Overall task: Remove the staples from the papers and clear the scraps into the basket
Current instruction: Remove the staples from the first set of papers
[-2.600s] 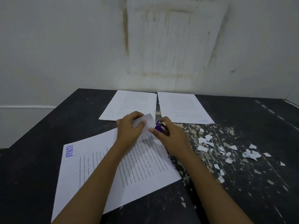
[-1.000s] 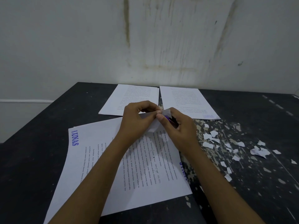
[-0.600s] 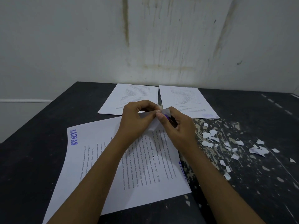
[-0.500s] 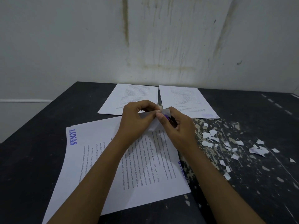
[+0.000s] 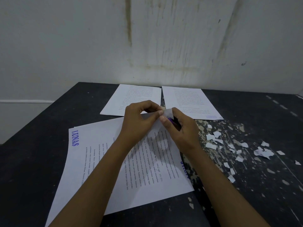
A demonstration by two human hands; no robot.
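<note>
The left hand pinches the lifted far corner of the near sheets between thumb and fingertips, and the right hand is closed over a small purple tool, thumb pressed to the same corner. A couple of seconds ago that corner lay almost flat under both hands; since then it has been raised and folded back, and for the last second the grip has hardly shifted. My reading is that a staple there is being worked loose; the staple itself is too small to see. The sheets lie askew across the near middle of the table, overhanging nothing I can make out. Two further sets rest side by side at the far edge against the wall: the left set and the right set, just behind the hands. Torn scraps are scattered to the right, near the right wrist, so a careless sweep could spread them. The table's left side is bare and gives room. No basket is in view.
</note>
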